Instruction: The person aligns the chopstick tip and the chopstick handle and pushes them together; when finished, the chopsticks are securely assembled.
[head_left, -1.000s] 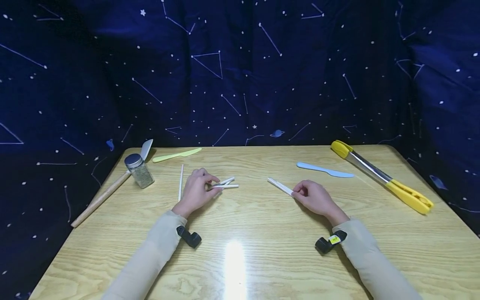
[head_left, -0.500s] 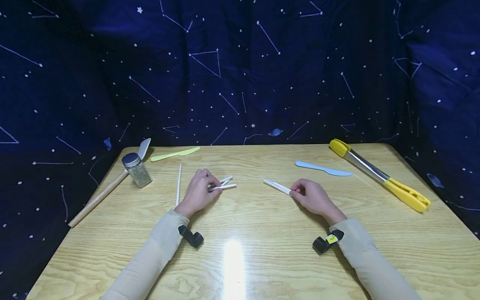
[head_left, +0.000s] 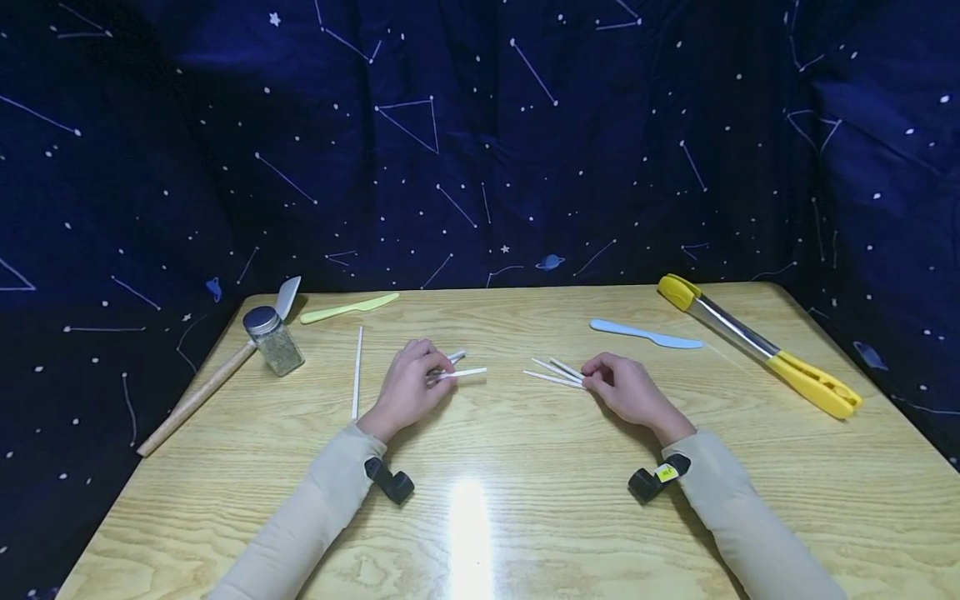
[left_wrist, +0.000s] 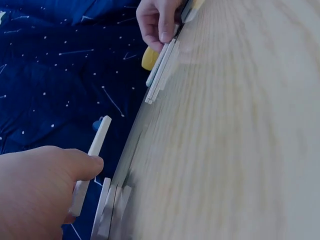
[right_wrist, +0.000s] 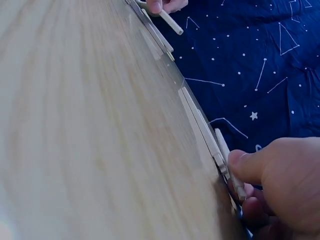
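Note:
My left hand (head_left: 416,383) pinches a thin white stick (left_wrist: 101,131) between thumb and fingers, raised off the table. Below it, more white sticks (left_wrist: 104,210) lie on the wood, partly covered by the hand in the head view. Across from it, my right hand (head_left: 626,392) pinches another white stick (right_wrist: 223,145), tilted slightly up. Beside that one, further white sticks (right_wrist: 202,130) lie flat, their near ends close to the right fingertips. In the head view the right-hand sticks spread like a fan. A single long white stick (head_left: 357,371) lies left of my left hand.
On the left, a jar with a dark lid (head_left: 274,342) stands by a wooden-handled spatula (head_left: 202,396). A yellow-green knife (head_left: 348,309) and a blue knife (head_left: 645,334) lie farther back. Yellow-ended tongs (head_left: 757,346) lie at the right. A dark starry cloth (head_left: 480,150) hangs behind the table.
My left hand has shifted slightly right, and its stick now sticks out farther, apart from the others. At my right hand, sticks that lay close together have fanned out.

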